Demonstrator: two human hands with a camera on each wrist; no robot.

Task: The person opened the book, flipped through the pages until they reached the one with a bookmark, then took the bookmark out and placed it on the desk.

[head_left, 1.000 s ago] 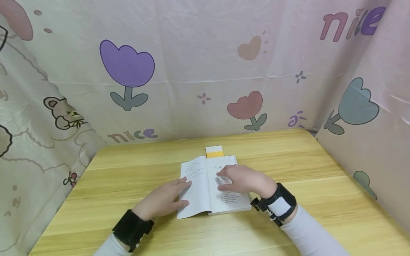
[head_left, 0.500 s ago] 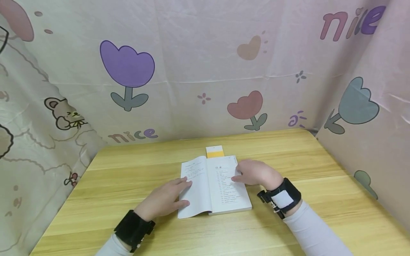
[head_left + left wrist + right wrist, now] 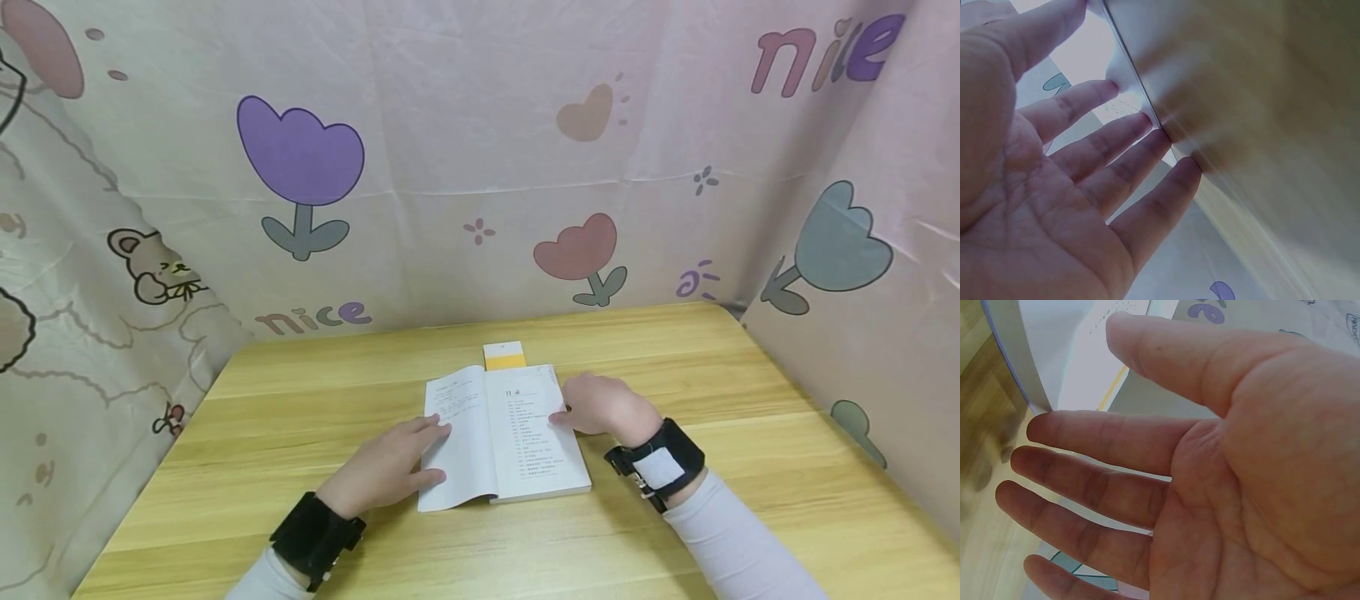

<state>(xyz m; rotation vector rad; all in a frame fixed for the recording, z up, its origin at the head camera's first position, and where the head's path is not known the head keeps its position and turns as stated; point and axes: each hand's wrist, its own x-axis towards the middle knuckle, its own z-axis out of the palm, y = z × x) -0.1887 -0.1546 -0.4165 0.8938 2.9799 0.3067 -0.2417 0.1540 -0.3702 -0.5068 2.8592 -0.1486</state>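
Observation:
An open book (image 3: 536, 433) lies on the wooden table, a printed list on its right page. Its left leaf (image 3: 453, 467) curves up slightly at the bottom. My left hand (image 3: 386, 467) rests against the outer edge of that leaf; the left wrist view shows its fingers (image 3: 1157, 203) extended, tips at the edge. At the book's right edge is my right hand (image 3: 603, 408), thumb over the page margin and the other fingers beside the edge. In the right wrist view those fingers (image 3: 1104, 437) look nearly straight, the index tip touching the book's edge.
A white and yellow card-like piece (image 3: 504, 355) sticks out beyond the book's top edge. Wood-grain tabletop (image 3: 322, 392) surrounds the book. A patterned curtain (image 3: 435, 167) hangs behind the table and along both sides. Each wrist wears a black strap (image 3: 315, 533).
My right hand has moved right, from over the printed page to the book's right edge, uncovering the list. The left hand and the book stay nearly in place.

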